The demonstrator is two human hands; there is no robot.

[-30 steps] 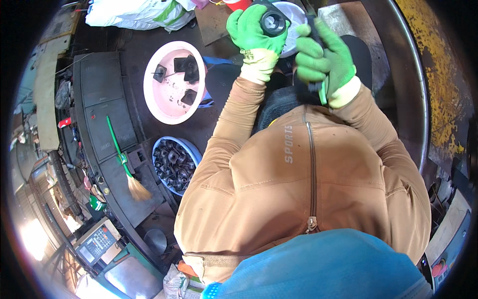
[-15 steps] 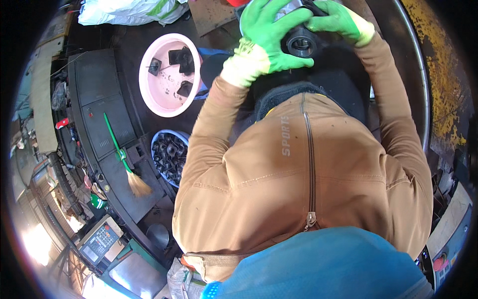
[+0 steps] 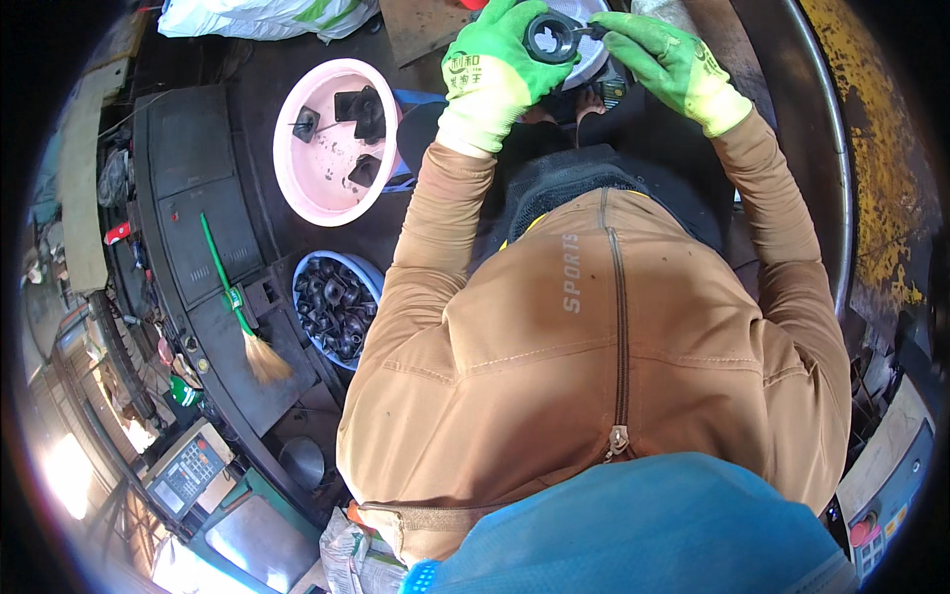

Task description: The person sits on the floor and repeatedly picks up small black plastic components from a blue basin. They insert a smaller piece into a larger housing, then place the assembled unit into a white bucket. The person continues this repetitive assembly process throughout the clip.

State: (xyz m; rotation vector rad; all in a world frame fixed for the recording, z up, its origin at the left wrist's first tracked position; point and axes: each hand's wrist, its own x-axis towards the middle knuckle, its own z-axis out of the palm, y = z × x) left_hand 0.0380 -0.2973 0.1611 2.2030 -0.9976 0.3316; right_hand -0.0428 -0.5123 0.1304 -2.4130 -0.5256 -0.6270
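Note:
My left hand [image 3: 495, 61], in a green and pale yellow glove, grips a black round rubber-looking part [image 3: 551, 59] with a wide hole through it. The part's ring faces up near the top of the view. My right hand [image 3: 668, 64], gloved alike, is at the part's right side, thumb and fingers closed on a small dark bit at its edge. Whether that bit belongs to the part I cannot tell. Beneath the hands is a whitish basin [image 3: 592, 67], largely covered by them.
On the left stands a pink basin [image 3: 285, 168] with several black parts. Below it, a blue tub [image 3: 371, 272] is heaped with similar black pieces. A green-handled broom [image 3: 262, 356] lies on a dark metal cabinet [image 3: 193, 223]. A metal rail [image 3: 836, 119] curves along the right.
The black part has moved up and left, turning its hole more toward view. My right hand has shifted slightly lower and pinches at its edge; the basin underneath shows more.

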